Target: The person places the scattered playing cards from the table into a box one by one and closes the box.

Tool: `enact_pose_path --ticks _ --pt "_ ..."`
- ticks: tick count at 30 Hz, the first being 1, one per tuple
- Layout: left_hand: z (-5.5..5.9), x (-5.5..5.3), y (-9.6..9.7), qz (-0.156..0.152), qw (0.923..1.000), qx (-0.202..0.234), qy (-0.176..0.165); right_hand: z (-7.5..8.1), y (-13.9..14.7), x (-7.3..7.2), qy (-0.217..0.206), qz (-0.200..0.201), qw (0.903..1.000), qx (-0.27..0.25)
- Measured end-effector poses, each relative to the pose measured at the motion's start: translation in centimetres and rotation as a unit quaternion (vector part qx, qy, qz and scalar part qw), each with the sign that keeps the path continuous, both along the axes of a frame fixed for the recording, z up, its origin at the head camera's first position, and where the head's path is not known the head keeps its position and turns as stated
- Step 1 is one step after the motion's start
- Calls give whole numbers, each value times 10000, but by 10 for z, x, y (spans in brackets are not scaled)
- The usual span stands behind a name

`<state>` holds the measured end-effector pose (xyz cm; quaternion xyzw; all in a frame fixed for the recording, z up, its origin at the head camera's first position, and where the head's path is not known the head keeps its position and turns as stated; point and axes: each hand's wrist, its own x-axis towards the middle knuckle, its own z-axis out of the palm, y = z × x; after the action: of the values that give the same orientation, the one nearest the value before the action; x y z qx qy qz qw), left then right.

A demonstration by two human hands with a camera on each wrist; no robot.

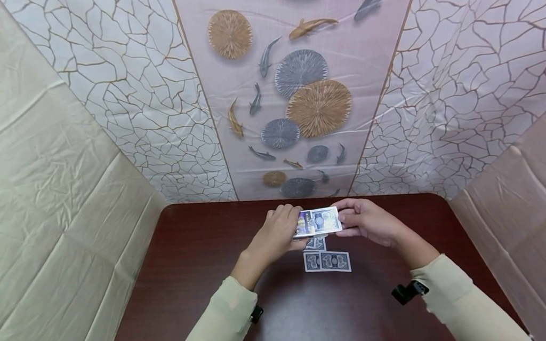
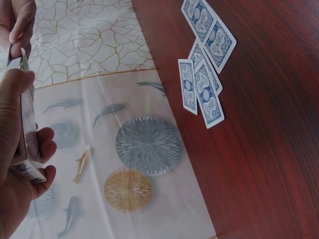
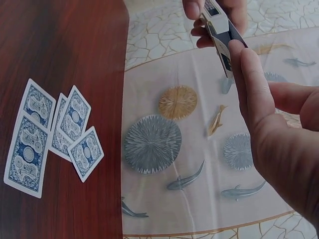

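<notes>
My left hand (image 1: 276, 233) grips a card box (image 1: 303, 224) above the table. A blue-backed playing card (image 1: 326, 220) sticks out of the box's right end, and my right hand (image 1: 369, 222) pinches its outer edge between thumb and fingers. Whether other cards lie beneath it, I cannot tell. In the left wrist view, the thumb and curled fingers wrap the box (image 2: 29, 134). The right wrist view shows the box (image 3: 218, 25) end-on, its flap beside my right fingertips. Several loose playing cards (image 1: 335, 262) lie back-up on the table below, some overlapping.
The dark reddish-brown table (image 1: 190, 284) ends at a patterned cloth wall (image 1: 296, 158) close behind the hands. Beige cloth walls (image 1: 64, 208) stand at both sides. A small black camera (image 1: 410, 291) sits on the right wrist.
</notes>
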<state>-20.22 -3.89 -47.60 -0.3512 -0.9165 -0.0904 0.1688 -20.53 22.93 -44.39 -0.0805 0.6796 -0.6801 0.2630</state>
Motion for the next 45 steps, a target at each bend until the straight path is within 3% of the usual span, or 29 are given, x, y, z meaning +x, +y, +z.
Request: enact_pose_path --ticks 14,24,45 --pt "-2 -1 0 -58 9999 104 -32 1 -14 1 330 -279 9967 686" --pt "-4 -2 0 -89 9998 171 106 -4 -21 -1 307 -391 9968 631" --pt "-5 -1 0 -94 9998 191 -31 -14 -38 -3 75 -499 9969 597"
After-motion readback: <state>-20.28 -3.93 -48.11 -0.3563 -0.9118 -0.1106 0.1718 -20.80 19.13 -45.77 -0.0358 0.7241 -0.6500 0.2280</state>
